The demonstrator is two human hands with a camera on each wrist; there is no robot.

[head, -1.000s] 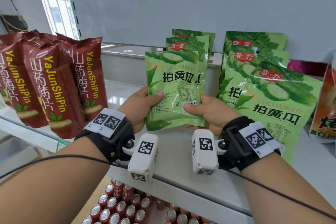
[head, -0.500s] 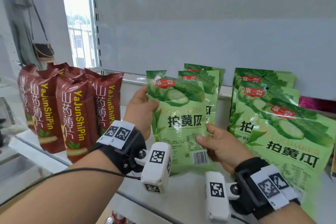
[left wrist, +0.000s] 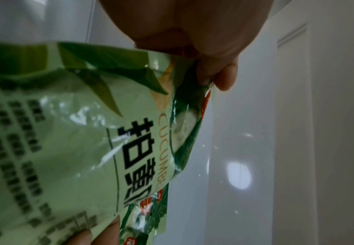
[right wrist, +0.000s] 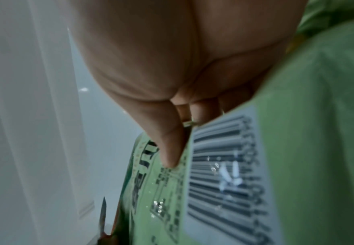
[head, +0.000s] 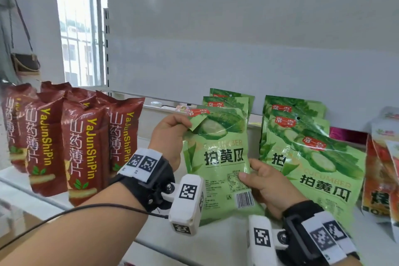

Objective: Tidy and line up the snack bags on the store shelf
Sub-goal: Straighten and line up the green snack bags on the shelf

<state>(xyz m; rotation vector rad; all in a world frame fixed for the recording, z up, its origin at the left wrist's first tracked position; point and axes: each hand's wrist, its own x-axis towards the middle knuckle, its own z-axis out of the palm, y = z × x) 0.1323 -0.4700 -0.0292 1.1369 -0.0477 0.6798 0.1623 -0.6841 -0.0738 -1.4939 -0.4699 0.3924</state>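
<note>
A green cucumber snack bag (head: pixel 220 162) stands upright on the white shelf (head: pixel 216 237), held by both hands. My left hand (head: pixel 170 134) pinches its top left corner, which folds over; the wrist view shows the same pinch on the green cucumber snack bag (left wrist: pixel 88 132) by my left hand (left wrist: pixel 214 74). My right hand (head: pixel 265 181) grips the bag's lower right edge beside the barcode, thumb on the front. In the right wrist view my right hand (right wrist: pixel 178 132) has its thumb pressed on the green cucumber snack bag (right wrist: pixel 224 182). Two more green bags (head: pixel 228 99) stand behind it.
A row of dark red snack bags (head: pixel 86 140) stands at the left. A stack of green cucumber bags (head: pixel 313 153) leans at the right, with orange and white bags (head: pixel 382 175) beyond it. The grey back panel (head: pixel 237 49) closes the shelf behind.
The held bag went from a raised, two-handed hold to standing on the shelf. My left hand slid up from its side to the top corner; my right hand stayed at the lower right.
</note>
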